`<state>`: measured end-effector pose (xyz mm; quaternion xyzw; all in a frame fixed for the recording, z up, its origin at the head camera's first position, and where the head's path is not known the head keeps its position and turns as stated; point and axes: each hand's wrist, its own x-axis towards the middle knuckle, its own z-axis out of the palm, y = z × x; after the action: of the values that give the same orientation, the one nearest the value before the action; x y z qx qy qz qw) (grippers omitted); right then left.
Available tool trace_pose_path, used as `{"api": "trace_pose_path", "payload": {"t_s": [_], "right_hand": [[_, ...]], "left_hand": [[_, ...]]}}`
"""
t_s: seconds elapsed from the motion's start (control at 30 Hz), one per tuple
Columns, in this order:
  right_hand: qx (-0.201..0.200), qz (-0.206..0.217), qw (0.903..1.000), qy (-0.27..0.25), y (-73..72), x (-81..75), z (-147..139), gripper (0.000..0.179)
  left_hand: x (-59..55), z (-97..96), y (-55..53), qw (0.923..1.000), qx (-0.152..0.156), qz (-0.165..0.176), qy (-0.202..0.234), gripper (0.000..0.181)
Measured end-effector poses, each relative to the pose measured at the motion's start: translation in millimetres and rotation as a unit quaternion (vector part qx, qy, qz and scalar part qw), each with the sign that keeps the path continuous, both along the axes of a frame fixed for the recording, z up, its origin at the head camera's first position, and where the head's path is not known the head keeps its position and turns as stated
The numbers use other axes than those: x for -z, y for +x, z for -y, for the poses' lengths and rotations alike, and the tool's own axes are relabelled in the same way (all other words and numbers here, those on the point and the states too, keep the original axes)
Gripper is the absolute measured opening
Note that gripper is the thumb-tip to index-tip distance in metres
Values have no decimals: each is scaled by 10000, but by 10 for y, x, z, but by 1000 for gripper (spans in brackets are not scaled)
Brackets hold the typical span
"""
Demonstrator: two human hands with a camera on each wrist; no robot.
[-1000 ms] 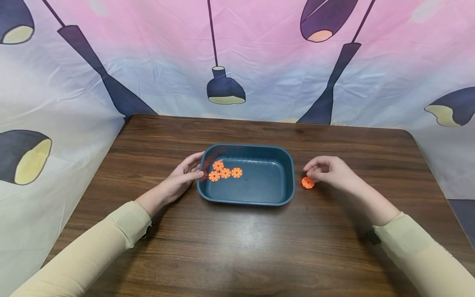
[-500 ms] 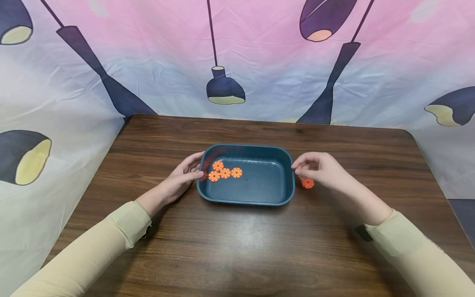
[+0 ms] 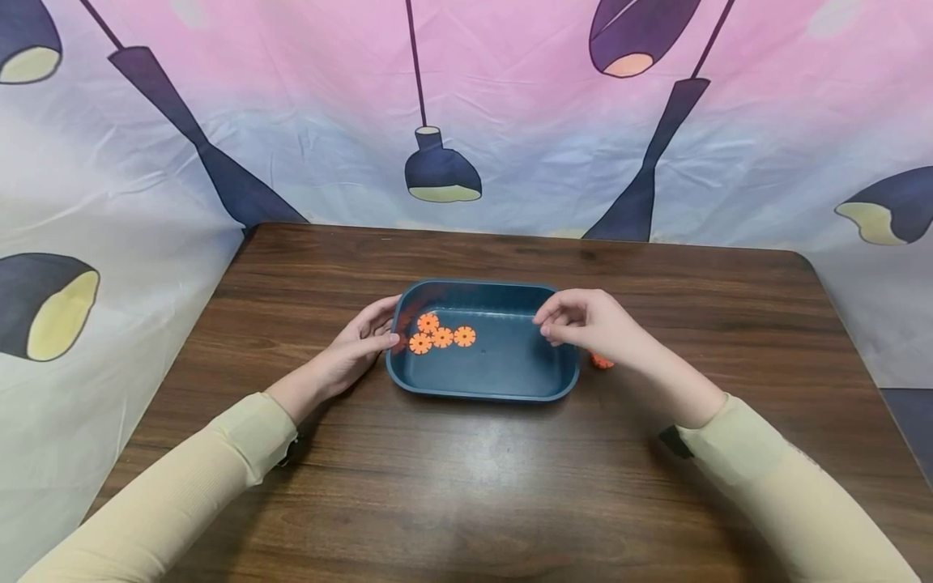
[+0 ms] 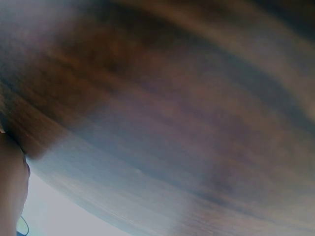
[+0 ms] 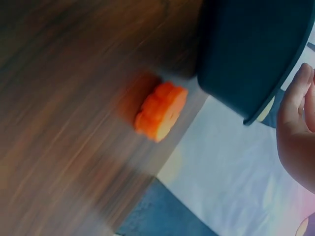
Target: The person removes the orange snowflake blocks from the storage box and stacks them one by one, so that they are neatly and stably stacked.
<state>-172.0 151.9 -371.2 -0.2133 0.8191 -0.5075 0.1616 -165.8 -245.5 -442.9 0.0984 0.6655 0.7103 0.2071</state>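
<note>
A dark teal rectangular plastic tray [image 3: 503, 360] sits on the table. My left hand [image 3: 353, 348] grips its left end, thumb at the rim and fingers along the outer wall. Several orange notched snowflake building discs [image 3: 464, 337] lie flat in the tray's left half. Over its right end hovers my right hand [image 3: 594, 328], thumb and index fingertips close together; I cannot tell if a disc is hidden between them. A short stack of orange discs [image 5: 162, 113] stands just outside the tray's right end, partly covered by my right hand in the head view.
The brown wood-grain table [image 3: 466, 486] extends around the tray on all sides. A fabric backdrop [image 3: 328, 121] printed with hanging lamps rises behind its far edge. In the left wrist view, mostly blurred tabletop [image 4: 147, 123] appears.
My right hand has moved left from the orange stack, past the tray's right rim, to above its inside. My left hand and the discs in the tray have stayed put.
</note>
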Motion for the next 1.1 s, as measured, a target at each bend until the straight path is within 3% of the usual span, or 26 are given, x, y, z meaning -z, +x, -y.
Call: {"api": "trace_pose_path", "payload": {"t_s": [0.73, 1.1], "right_hand": [[-375, -21, 9991, 196, -222, 146, 612, 16], [-355, -234, 9979, 485, -291, 325, 803, 11]], "left_hand": [[8, 6, -6, 10000, 33, 14, 57, 64], [3, 1, -10, 10000, 24, 4, 64, 63]]}}
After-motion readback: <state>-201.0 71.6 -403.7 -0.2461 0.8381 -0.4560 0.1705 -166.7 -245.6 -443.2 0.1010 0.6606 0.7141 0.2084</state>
